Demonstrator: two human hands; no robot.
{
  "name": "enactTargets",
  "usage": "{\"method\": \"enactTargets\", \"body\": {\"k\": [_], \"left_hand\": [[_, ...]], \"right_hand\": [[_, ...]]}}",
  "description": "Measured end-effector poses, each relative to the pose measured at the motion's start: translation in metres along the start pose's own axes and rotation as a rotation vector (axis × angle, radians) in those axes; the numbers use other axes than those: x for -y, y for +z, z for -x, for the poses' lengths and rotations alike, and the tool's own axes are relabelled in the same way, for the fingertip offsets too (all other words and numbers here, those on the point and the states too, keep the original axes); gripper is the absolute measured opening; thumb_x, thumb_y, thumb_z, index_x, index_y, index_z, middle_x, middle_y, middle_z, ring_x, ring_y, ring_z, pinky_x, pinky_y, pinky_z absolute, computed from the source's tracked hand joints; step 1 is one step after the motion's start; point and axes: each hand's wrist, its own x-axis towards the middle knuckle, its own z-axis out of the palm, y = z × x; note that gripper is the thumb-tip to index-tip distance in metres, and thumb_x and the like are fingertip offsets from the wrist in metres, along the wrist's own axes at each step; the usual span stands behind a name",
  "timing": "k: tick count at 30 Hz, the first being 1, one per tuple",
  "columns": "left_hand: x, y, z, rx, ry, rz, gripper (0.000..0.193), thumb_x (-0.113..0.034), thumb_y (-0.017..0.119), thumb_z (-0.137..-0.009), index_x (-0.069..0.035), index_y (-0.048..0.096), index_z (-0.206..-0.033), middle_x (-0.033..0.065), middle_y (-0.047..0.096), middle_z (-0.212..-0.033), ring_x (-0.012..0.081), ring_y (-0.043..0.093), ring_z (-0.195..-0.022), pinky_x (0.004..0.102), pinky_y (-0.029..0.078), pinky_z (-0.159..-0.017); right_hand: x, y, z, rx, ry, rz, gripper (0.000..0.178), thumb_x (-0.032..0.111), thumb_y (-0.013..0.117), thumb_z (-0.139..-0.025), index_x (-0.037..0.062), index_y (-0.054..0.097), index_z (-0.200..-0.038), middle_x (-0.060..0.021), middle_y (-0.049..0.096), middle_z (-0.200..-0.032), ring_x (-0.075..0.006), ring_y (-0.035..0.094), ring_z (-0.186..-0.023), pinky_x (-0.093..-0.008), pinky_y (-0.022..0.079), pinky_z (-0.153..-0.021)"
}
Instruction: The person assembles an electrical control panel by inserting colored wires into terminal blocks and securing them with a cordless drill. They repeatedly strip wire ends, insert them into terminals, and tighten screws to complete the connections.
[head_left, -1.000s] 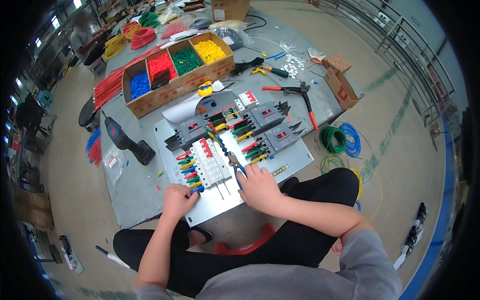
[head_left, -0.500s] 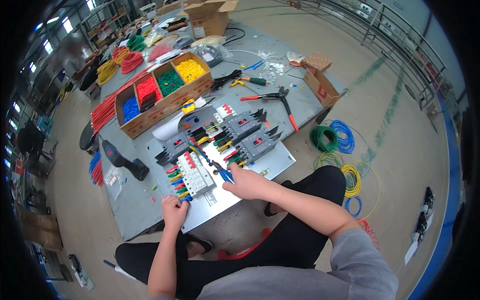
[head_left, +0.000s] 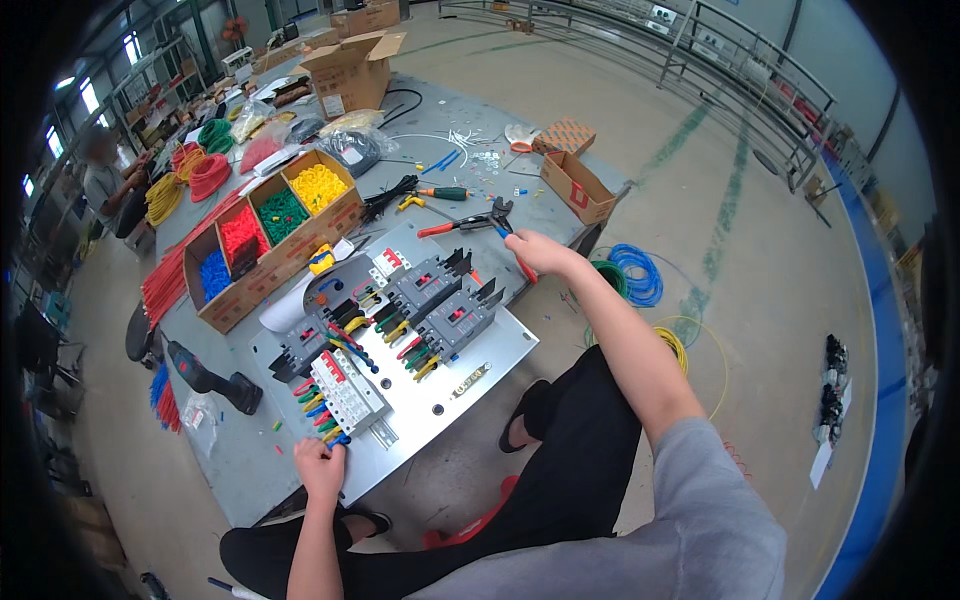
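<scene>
My left hand is closed at the near left corner of a metal mounting plate, its fingers pinching a blue-sleeved wire end. That wire is in a row of coloured wires below a white miniature breaker block with red levers. My right hand reaches over the table's right side, closed round pliers whose blue part shows at the fingers; the rest is mostly hidden. Just beside it lies a red-handled cable cutter. Two dark grey moulded-case breakers with wires stand on the plate.
A divided cardboard box holds blue, red, green and yellow caps. A cordless drill lies left of the plate. At the right edge is a small open carton. Coils of wire lie on the floor. Another person is at far left.
My right hand has moved away from the plate with the blue-handled pliers, up and right to the cable cutter. My left hand stays at the wire end. The whole view has shifted.
</scene>
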Motion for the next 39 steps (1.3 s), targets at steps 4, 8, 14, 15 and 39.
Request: {"method": "enactTargets", "body": {"k": [4,8,14,15,39], "left_hand": [[-0.008,0.013,-0.011,-0.033,0.027,0.037,0.033,-0.006,0.076,-0.075,-0.003,0.047,-0.059,0.0118,0.055,-0.064,0.0337,0.054,-0.069,0.0467,0.041,-0.074],[0.007,-0.002,0.0,0.008,-0.005,-0.045,0.032,-0.009,0.078,-0.075,-0.004,0.05,-0.06,0.0119,0.057,-0.066,0.0339,0.056,-0.072,0.0463,0.043,-0.073],[-0.047,-0.029,0.001,0.171,-0.26,-0.154,0.034,-0.023,0.081,-0.088,-0.002,0.066,-0.066,0.0173,0.071,-0.075,0.041,0.069,-0.077,0.0527,0.054,-0.077],[-0.074,-0.035,-0.007,0.244,-0.341,-0.146,0.035,-0.026,0.081,-0.091,-0.001,0.071,-0.069,0.0189,0.074,-0.078,0.0428,0.072,-0.078,0.0543,0.056,-0.077],[-0.116,0.013,0.091,-0.392,-1.33,1.853,0.038,-0.026,0.057,-0.099,-0.004,0.059,-0.129,0.0173,0.069,-0.132,0.0336,0.065,-0.124,0.0447,0.048,-0.105]], "right_hand": [[-0.062,0.007,-0.039,-0.026,-0.001,0.209,0.072,0.056,0.055,-0.107,-0.0093,0.069,-0.136,-0.0339,0.075,-0.129,-0.0496,0.071,-0.125,-0.0526,0.055,-0.111],[-0.059,0.045,-0.052,-0.133,-0.004,0.334,0.073,0.056,0.062,-0.104,-0.0051,0.063,-0.144,-0.0337,0.066,-0.145,-0.0481,0.067,-0.134,-0.0531,0.055,-0.115],[-0.04,0.06,-0.052,-0.152,0.025,0.353,0.073,0.049,0.075,-0.099,-0.0015,0.061,-0.149,-0.0298,0.064,-0.15,-0.0455,0.066,-0.136,-0.0501,0.056,-0.114],[-0.053,0.039,-0.053,-0.183,0.042,0.325,0.073,0.049,0.075,-0.099,-0.0012,0.061,-0.15,-0.0297,0.063,-0.152,-0.0453,0.066,-0.137,-0.0498,0.056,-0.114],[-0.03,0.086,0.095,0.178,0.262,0.112,0.042,0.032,0.065,-0.101,-0.0085,0.076,-0.101,-0.0164,0.077,-0.078,-0.0235,0.073,-0.064,-0.0392,0.057,-0.061]]}}
